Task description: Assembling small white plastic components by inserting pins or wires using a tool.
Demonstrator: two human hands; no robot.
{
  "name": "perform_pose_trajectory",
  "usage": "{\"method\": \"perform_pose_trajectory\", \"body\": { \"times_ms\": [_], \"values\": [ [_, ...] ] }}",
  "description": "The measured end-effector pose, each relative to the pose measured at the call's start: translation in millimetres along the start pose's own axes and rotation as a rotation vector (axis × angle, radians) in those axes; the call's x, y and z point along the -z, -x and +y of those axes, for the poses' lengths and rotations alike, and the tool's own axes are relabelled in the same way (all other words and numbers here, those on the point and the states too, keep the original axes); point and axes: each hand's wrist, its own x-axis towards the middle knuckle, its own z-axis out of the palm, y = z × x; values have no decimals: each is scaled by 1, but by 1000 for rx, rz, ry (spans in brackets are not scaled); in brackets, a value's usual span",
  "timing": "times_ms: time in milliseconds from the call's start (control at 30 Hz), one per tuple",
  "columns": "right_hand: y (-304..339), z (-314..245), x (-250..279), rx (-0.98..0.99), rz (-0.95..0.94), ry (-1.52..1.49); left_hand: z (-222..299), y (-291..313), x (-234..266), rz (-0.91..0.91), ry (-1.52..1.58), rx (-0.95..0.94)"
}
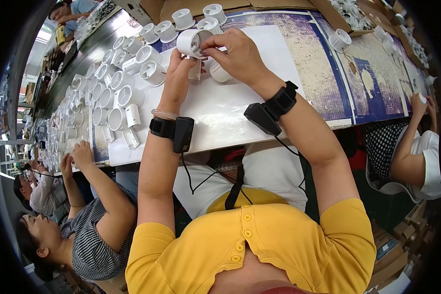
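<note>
Over the white work surface, a white round plastic housing (185,43) with ribs inside is held up in my left hand (178,78), fingers closed around its lower side. My right hand (240,56) meets it from the right, with thumb and forefinger pinched at its open end. Whatever sits between those fingertips is too small to make out. Beneath the housing a flat white piece (195,72) shows beside my left fingers. Another white cylinder (219,72) lies on the surface, partly hidden under my right hand.
Many white housings (131,95) crowd the left of the table (259,103), and several stand along its back. One housing (339,40) with a wire stands at right. Cardboard boxes (323,10) edge the back. Co-workers sit at left (103,230) and right (416,157).
</note>
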Motion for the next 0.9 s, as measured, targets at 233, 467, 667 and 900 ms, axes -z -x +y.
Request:
{"method": "perform_pose_trajectory", "body": {
  "times_ms": [233,467,667,900],
  "values": [
    [1,-2,1,154,120,112,-7,-2,3,-25,23,7],
    [0,12,-4,136,56,86,-8,-2,-1,-56,25,-29],
    [-2,9,-2,103,-48,71,-7,-1,4,-78,11,-39],
    [-2,9,-2,177,-55,132,-5,-2,4,-44,44,-16]
  ]
}}
